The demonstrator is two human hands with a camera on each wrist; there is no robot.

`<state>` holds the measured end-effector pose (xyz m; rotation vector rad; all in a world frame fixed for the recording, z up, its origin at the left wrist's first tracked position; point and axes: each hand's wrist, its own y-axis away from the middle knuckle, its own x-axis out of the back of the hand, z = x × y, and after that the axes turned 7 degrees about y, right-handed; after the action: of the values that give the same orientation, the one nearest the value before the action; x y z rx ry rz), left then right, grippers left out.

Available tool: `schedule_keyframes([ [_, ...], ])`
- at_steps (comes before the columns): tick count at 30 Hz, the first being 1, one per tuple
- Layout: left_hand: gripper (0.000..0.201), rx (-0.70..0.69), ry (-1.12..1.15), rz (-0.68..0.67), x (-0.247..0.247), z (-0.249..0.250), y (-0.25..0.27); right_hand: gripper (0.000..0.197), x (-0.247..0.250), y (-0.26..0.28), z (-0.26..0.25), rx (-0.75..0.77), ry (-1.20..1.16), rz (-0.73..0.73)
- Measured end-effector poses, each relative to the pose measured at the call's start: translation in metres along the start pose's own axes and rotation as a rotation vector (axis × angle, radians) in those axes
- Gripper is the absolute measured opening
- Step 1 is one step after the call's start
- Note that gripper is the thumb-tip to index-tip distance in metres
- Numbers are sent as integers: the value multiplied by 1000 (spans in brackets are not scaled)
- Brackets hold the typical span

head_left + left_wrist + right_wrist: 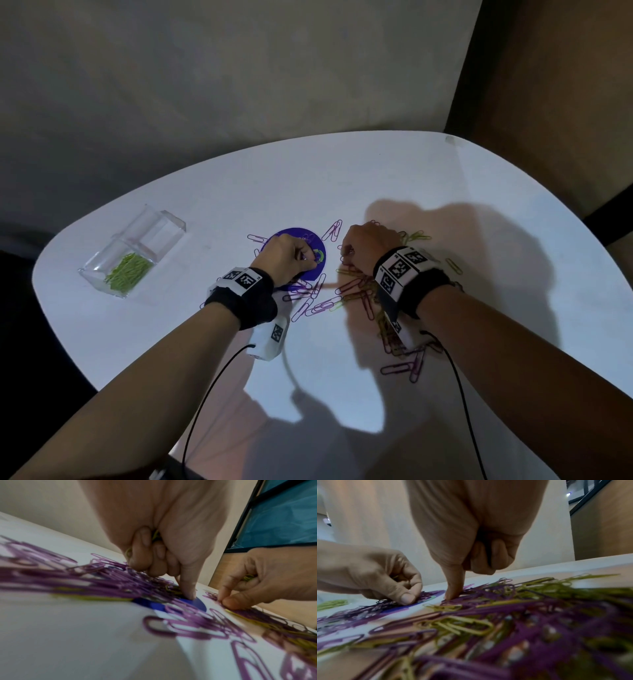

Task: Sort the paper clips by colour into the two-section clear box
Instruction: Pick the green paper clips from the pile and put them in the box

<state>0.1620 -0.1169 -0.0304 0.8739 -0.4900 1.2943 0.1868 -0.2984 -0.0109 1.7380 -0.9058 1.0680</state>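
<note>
Purple and green paper clips (346, 291) lie mixed in a loose pile on the white table (342, 185). My left hand (310, 262) hovers over a purple round disc (317, 245). Its curled fingers (140, 555) hold green clips (155, 534) in the palm, and its thumb (187, 591) presses down among purple clips. My right hand (346, 255) is at the pile's left edge, pinching at a clip on the table. More green clips (247, 577) are tucked under its curled fingers. The clear two-section box (164, 222) stands at the far left, with green clips (128, 272) in its near section.
The far section of the box (156, 228) looks empty. Loose purple clips (404, 368) lie under my right forearm, near the front. Wrist camera cables (205, 394) trail over the near table. A wall runs close behind the table.
</note>
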Motion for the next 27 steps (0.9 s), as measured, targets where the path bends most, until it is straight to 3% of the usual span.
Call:
schedule_keyframes([
  [3,8,-11,73,-36,3,-3,2,16,1,-2,4,-26,-15,-23],
  [8,23,60,499,1,12,0,10,15,-2,-6,17,4,-217,-61],
  [14,38,199,887,-163,6,22,25,25,-3,-2,34,28,-433,-86],
  [17,36,247,955,-212,-2,27,31,27,-2,2,41,55,-477,-125],
  [22,21,290,1025,-323,-19,24,31,12,-3,11,46,73,-708,-116],
  [27,17,288,1085,-288,-29,30,34,8,-11,13,50,59,-787,-115],
])
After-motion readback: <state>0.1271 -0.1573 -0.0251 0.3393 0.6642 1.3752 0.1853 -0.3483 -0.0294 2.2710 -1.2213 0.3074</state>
